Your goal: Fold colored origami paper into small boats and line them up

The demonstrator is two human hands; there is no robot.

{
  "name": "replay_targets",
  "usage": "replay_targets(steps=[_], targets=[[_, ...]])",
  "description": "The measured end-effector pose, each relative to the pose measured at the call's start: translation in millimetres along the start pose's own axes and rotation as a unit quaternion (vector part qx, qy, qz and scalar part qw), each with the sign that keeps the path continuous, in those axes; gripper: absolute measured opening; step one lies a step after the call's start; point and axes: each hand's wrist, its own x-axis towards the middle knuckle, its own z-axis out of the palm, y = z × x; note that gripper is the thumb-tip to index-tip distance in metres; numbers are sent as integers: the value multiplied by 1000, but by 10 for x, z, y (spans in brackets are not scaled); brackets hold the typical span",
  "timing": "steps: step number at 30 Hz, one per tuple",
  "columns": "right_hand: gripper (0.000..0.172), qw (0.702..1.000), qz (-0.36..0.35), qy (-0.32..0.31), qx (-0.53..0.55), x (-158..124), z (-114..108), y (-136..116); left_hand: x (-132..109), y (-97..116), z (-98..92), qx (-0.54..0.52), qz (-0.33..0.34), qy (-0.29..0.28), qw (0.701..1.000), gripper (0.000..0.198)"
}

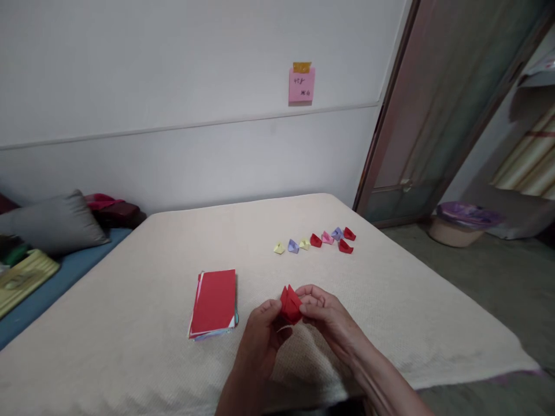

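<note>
A small folded red paper piece [290,305] with two points sticking up is held between both hands, just above the cloth near the front edge. My left hand [261,330] pinches its left side, and my right hand [325,314] grips its right side with thumb and fingers. To the left lies a stack of coloured paper with a red sheet [214,302] on top. Farther back, several small folded paper boats stand in a row, among them a yellow one [279,248], a red one [316,240] and a pink one [328,237].
A cream cloth [173,248] covers the table, which stands against a white wall. On the wall is a pink note [301,85]. A grey pillow [54,222] lies at the left, and a lined bin [462,222] stands on the floor at the right.
</note>
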Motion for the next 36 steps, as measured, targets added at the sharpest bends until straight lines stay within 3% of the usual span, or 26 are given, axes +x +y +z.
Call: replay_targets(steps=[9, 14, 17, 20, 26, 29, 32, 34, 36], targets=[[25, 999, -16, 9, 35, -7, 56, 50, -82, 96, 109, -16, -43, -53, 998, 19], [28, 992, -76, 40, -93, -16, 52, 31, -95, 113, 97, 4, -33, -78, 996, 24], [37, 943, -183, 38, -274, -65, 52, -29, -79, 124, 40, 39, -14, -70, 997, 18], [35, 870, -274, -26, -410, -129, 59, -63, -81, 141, -2, 116, 26, -59, 991, 15], [29, 752, -372, -51, -542, -156, 63, -51, -144, 167, 24, 233, 54, -39, 970, 26], [26, 711, -411, -49, -569, -151, 57, -55, -150, 170, 39, 255, 58, -34, 965, 30], [20, 722, -424, -32, -546, -162, 69, -52, -116, 174, 56, 248, 74, -19, 966, 29], [17, 754, -415, -9, -509, -170, 90, -48, -86, 171, 79, 233, 86, -21, 969, 29], [14, 789, -395, 22, -471, -175, 119, -50, -73, 158, 117, 234, 107, -29, 966, 46]])
